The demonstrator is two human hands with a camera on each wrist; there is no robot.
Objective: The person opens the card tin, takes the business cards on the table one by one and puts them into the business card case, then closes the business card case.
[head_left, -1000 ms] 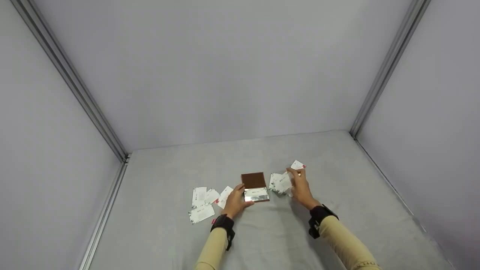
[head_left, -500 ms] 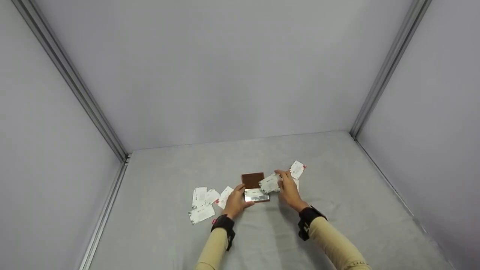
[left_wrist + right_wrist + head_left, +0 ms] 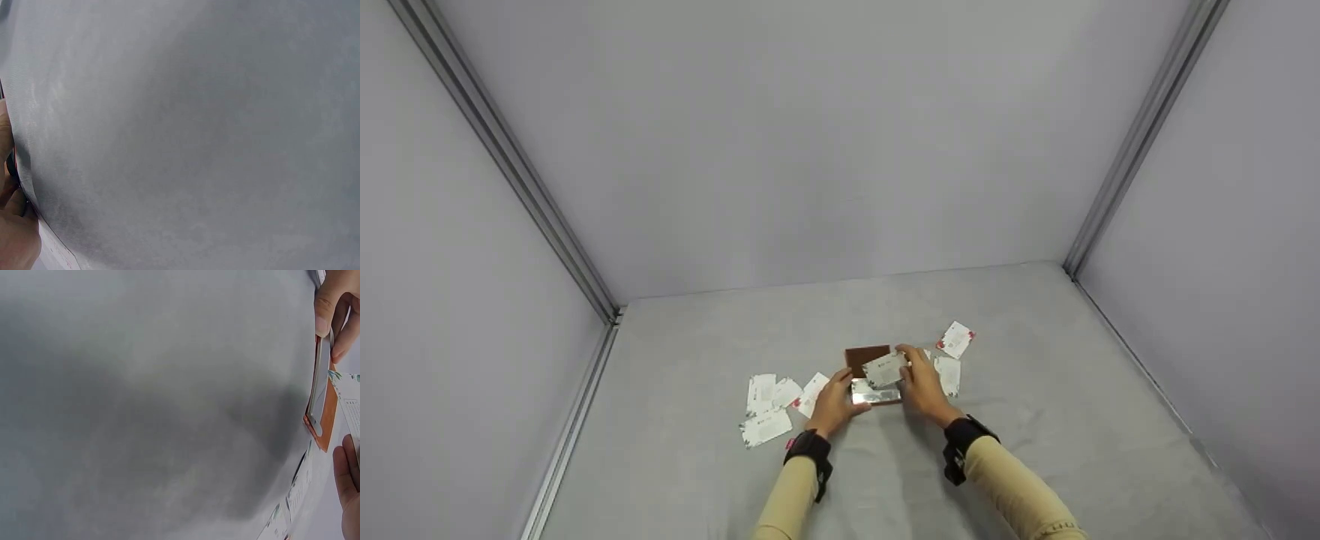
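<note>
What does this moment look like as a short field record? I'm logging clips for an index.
left hand: holds the open card case at its left edge
right hand: pinches a card over the case
loose cards, left: several on the table
loose cards, right: a few beside the right hand

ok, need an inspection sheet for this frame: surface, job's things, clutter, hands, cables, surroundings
Surface: grey cloth-covered table, smooth, no stains seen.
Job's things: open brown card case with a shiny inner tray; one white card held just over it.
Clutter: loose cards scattered left of the case, two more cards to its right.
Hands: left hand grips the case's left edge; right hand pinches the card.
Cables: nothing seen; black wrist bands only.
Surroundings: plain grey walls with metal corner rails.
</note>
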